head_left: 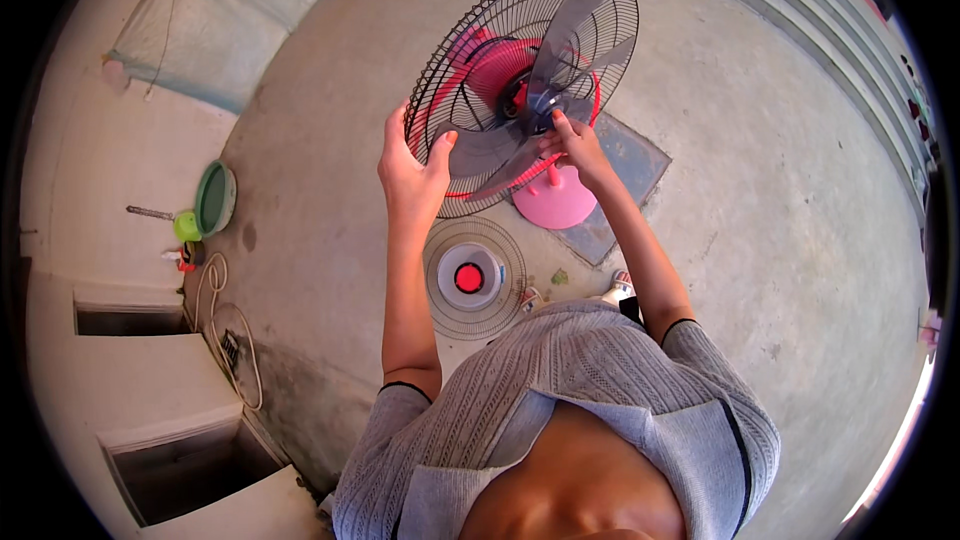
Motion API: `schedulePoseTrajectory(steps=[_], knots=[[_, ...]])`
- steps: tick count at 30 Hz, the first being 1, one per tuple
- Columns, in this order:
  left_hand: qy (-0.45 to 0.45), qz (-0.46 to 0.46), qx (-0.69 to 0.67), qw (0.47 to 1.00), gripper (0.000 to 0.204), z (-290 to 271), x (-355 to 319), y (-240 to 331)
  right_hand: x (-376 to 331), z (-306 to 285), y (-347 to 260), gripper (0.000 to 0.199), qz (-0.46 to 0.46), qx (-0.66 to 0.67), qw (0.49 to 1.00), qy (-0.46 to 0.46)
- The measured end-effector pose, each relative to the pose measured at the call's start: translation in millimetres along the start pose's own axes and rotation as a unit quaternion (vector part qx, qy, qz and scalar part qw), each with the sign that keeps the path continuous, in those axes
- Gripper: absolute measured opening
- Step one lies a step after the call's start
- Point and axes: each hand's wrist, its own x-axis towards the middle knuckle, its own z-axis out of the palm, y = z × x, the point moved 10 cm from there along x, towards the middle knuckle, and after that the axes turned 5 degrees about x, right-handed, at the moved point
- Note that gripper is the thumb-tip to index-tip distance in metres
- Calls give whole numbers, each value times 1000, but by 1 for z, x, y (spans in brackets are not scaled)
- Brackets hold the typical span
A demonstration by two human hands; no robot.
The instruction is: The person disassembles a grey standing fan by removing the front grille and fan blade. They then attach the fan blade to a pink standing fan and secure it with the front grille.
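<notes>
A standing fan with a pink round base [555, 200] is in front of me, its blades uncovered. My left hand [412, 175] is closed on the left rim of its black wire rear grille [425, 80], the thumb towards the blades. At the middle, my right hand [580, 148] has its thumb and fingers closed at the hub of the dark see-through fan blade [555, 40]. Part of the hub is hidden by those fingers. The pink motor housing [490, 75] shows through the grille behind the blades.
Below the fan, a round wire grille with a red centre [469, 278] lies over a white bucket [455, 300]. A grey floor cover [625, 175] lies by the base. Left are a green basin [214, 198] and a hose [252, 340]; steps [830, 30] rise right.
</notes>
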Motion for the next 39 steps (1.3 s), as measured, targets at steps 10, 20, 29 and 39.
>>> schedulePoseTrajectory(steps=[10,20,29,39], knots=[[137,114,98,979,50,-20,-59,25,-9,9,8,51,123,104,977,-143],[-6,-49,-236,971,31,50,-25,-41,-3,12,6,48,102,46,985,-131],[10,-98,-229,968,10,62,-21,-49,9,-4,-1,49,-4,-132,991,-5],[-3,-115,-244,963,9,67,-23,-46,1,-2,-44,36,-216,-393,891,77]])
